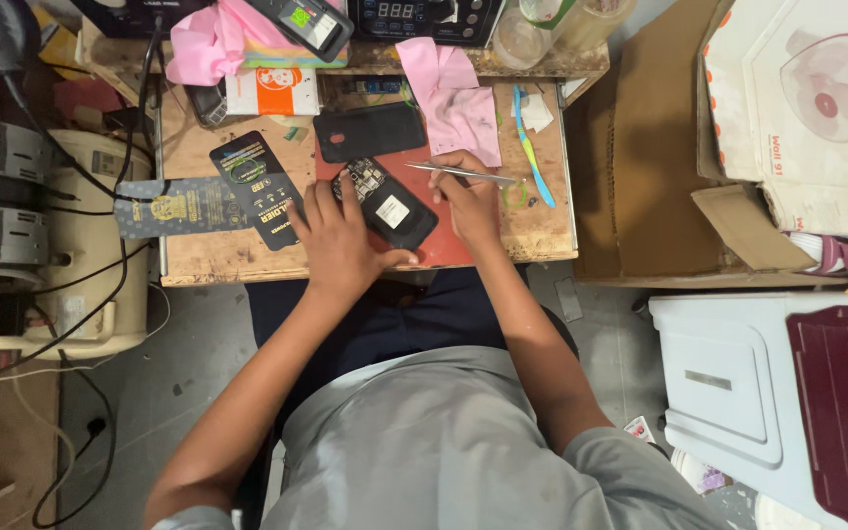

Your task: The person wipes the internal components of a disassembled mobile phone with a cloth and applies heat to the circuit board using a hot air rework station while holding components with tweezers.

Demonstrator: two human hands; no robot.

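Nearest the camera, a grey shirt [444,442] is being worn, and both bare forearms are being stretched forward from it over dark trousers toward a small wooden workbench [218,250]. To the right of the lap, a pale grey plastic unit [728,373] with a maroon panel is being kept on the floor, and beyond it a brown cardboard box [640,167] is being leaned beside the bench. To the left, black cables are being trailed down a cream machine [90,285].

On the bench, an opened black phone [385,204] is being steadied on a red mat [449,250]. The left hand [341,240] is being laid flat beside it, fingers spread, with the thumb pressed along the phone's near edge and the fingertips resting at its upper left corner. The right hand [468,196] is being curled, and metal tweezers [458,173] are being pinched between its fingers, their tip pointing left toward the phone's exposed board, just short of it.

Farther on, a black back cover [370,131] is being kept just beyond the phone, dark printed cards [257,186] to its left, a pink cloth [453,98] and a blue-green toothbrush [530,147] to its right. At the far edge, clear plastic cups [522,39] are being stood; their contents cannot be told.
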